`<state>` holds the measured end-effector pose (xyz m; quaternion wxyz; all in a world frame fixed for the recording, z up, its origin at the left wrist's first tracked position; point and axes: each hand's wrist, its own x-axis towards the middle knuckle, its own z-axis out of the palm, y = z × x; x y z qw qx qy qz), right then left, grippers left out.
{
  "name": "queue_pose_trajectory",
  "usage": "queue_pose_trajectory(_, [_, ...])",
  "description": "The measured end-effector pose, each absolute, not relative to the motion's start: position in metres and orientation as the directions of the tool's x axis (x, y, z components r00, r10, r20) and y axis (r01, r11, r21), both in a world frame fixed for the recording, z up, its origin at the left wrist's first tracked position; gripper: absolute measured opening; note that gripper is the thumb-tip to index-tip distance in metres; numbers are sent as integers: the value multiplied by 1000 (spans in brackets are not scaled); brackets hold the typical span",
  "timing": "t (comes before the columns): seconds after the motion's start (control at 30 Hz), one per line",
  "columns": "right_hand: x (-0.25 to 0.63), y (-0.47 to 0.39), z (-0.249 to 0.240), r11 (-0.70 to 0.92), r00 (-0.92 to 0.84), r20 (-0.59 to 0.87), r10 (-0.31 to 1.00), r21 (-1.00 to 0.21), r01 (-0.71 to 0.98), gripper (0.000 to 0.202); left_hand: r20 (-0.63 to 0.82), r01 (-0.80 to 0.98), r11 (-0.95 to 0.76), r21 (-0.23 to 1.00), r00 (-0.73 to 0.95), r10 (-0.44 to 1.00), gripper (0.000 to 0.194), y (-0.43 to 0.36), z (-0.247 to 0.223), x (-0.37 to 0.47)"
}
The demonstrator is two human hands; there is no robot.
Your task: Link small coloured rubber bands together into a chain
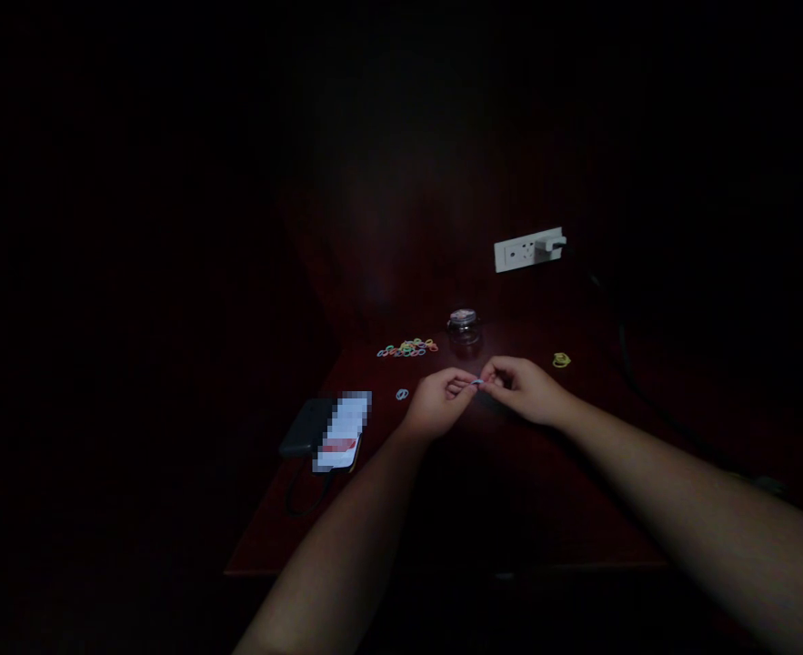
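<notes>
Between the pinched fingertips of both hands is a small pale blue elastic band [477, 382], most of it hidden. My left hand [438, 402] grips it from the left, and my right hand [527, 389] from the right, just above the dark red table [510, 509]. Left of my left hand lies a pale blue band or two [402, 395]. Farther back is a loose pile of multicoloured bands [409, 347]. A small clump of yellow bands [561, 360] rests to the right of my right hand.
A clear lidded jar [463, 327] stands behind my hands. At the left edge lie a lit phone [343, 432] and a dark flat box [306, 426] with a cable. A wall socket [527, 250] holds a white plug, whose dark cord [623, 337] runs down the right side.
</notes>
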<state>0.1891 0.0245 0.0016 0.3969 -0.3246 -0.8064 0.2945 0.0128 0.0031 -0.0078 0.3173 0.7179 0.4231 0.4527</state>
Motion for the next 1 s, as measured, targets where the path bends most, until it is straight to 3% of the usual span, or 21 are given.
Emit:
queue_pose_trajectory(0.53, [187, 22, 3, 593, -456, 443, 772, -760, 265, 10, 400, 353, -438, 827, 178, 899, 23, 4, -9, 10])
queue_pose_trajectory(1.0, [185, 17, 6, 568, -479, 415, 773, -789, 232, 16, 439, 352, -470, 809, 169, 882, 20, 1, -6, 10])
